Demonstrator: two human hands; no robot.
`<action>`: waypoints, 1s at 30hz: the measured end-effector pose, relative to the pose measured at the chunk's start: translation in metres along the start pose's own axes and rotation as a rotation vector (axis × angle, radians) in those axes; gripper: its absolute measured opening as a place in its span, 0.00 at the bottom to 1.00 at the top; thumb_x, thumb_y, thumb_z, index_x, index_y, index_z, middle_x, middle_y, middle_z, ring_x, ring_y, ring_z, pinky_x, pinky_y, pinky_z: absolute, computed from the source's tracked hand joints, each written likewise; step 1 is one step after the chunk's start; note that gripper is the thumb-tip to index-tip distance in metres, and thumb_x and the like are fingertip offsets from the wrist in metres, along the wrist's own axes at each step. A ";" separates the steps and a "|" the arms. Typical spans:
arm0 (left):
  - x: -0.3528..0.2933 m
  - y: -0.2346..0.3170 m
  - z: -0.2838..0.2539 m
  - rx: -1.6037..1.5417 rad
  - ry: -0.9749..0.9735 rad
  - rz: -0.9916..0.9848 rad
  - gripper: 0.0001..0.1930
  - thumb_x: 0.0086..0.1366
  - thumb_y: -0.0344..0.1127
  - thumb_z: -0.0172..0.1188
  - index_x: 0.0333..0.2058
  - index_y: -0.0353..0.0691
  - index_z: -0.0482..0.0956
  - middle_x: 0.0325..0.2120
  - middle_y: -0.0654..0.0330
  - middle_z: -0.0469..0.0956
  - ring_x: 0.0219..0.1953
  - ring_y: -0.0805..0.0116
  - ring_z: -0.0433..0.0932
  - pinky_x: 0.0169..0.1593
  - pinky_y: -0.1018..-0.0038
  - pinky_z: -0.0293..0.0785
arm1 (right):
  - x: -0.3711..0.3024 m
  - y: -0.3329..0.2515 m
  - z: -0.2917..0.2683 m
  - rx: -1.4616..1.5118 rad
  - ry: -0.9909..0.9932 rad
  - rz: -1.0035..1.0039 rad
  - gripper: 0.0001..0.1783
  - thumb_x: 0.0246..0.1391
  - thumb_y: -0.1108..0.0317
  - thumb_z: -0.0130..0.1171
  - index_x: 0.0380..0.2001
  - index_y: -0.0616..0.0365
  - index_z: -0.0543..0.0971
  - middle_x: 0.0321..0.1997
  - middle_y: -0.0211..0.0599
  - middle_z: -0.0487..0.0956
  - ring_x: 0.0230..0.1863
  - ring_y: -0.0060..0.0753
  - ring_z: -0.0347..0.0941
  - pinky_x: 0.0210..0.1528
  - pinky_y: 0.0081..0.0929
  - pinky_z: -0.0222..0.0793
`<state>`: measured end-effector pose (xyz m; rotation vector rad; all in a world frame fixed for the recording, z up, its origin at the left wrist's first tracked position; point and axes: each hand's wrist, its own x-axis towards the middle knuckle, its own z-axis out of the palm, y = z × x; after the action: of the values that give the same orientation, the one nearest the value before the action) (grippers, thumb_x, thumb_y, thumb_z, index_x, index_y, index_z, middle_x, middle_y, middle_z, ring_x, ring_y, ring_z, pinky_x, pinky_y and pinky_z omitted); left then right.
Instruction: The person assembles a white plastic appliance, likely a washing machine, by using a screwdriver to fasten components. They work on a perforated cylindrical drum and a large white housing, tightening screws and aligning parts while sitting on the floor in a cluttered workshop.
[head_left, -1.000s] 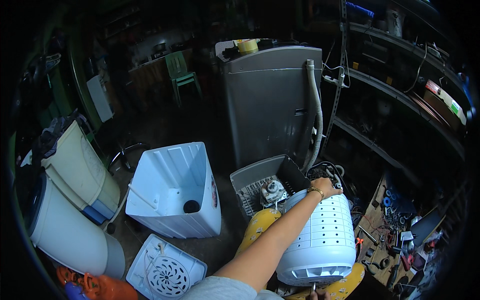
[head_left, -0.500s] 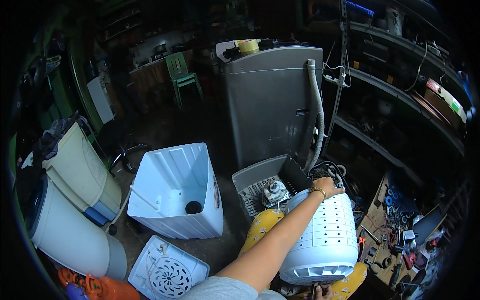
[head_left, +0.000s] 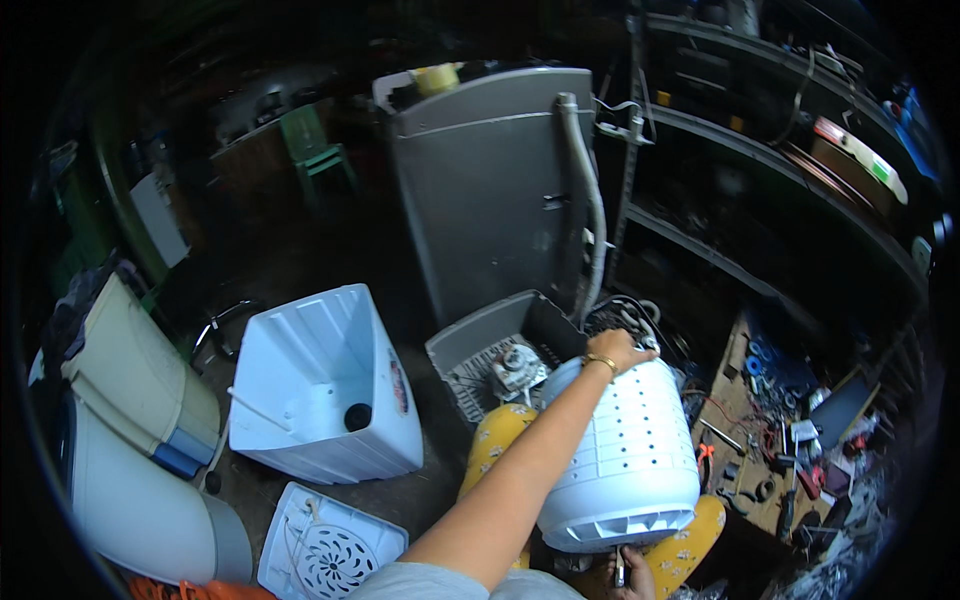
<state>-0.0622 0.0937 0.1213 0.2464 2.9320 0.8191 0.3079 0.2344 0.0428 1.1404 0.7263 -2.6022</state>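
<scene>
A white perforated spin tub point(head_left: 625, 460) lies on its side between my legs, its ribbed base facing me. My left hand point(head_left: 622, 350), with a gold wristband, reaches across and has its fingers hooked round the tub's far end; the fingertips are partly hidden. Low at the near end, my right hand point(head_left: 632, 580) is closed around a slim metal hand tool point(head_left: 619, 568) whose upper end meets the underside of the tub's base. The tool's exact kind is hard to make out. Yellow flowered fabric covers my knees point(head_left: 497, 440) beside the tub.
Ahead sits a grey bin-like housing point(head_left: 455, 350) with a motor point(head_left: 520, 370) in it, before a tall grey appliance cabinet point(head_left: 490, 180). To the left stand a white open tub casing point(head_left: 400, 430) and a white slotted panel point(head_left: 380, 545). Scattered tools lie on a wooden board point(head_left: 745, 450) at right.
My view has swung to the right, so the surroundings sit further left. Both hands keep their places on the tub; the metal tool in my right hand shows more clearly.
</scene>
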 end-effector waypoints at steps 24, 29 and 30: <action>0.001 0.003 0.009 0.003 0.015 -0.138 0.38 0.50 0.67 0.63 0.42 0.33 0.82 0.39 0.46 0.81 0.43 0.55 0.81 0.49 0.66 0.74 | 0.023 0.006 -0.033 -0.262 -0.049 -0.192 0.09 0.55 0.72 0.60 0.30 0.60 0.68 0.25 0.44 0.77 0.23 0.32 0.74 0.23 0.28 0.72; 0.004 0.003 0.009 0.006 0.014 -0.120 0.37 0.49 0.67 0.63 0.43 0.36 0.82 0.40 0.48 0.82 0.43 0.55 0.81 0.48 0.66 0.75 | -0.006 0.004 -0.046 -0.317 -0.005 -0.129 0.09 0.57 0.71 0.57 0.29 0.59 0.68 0.24 0.42 0.76 0.21 0.30 0.74 0.24 0.26 0.71; 0.003 0.006 0.010 -0.002 0.033 -0.108 0.37 0.50 0.67 0.63 0.42 0.34 0.82 0.38 0.47 0.82 0.42 0.55 0.81 0.48 0.67 0.75 | 0.007 0.004 -0.043 -0.333 -0.012 -0.151 0.08 0.57 0.71 0.58 0.29 0.59 0.68 0.25 0.41 0.77 0.21 0.30 0.74 0.24 0.26 0.71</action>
<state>-0.0631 0.1045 0.1154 0.0736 2.9445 0.8182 0.3318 0.2528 0.0110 1.0024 1.2302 -2.4721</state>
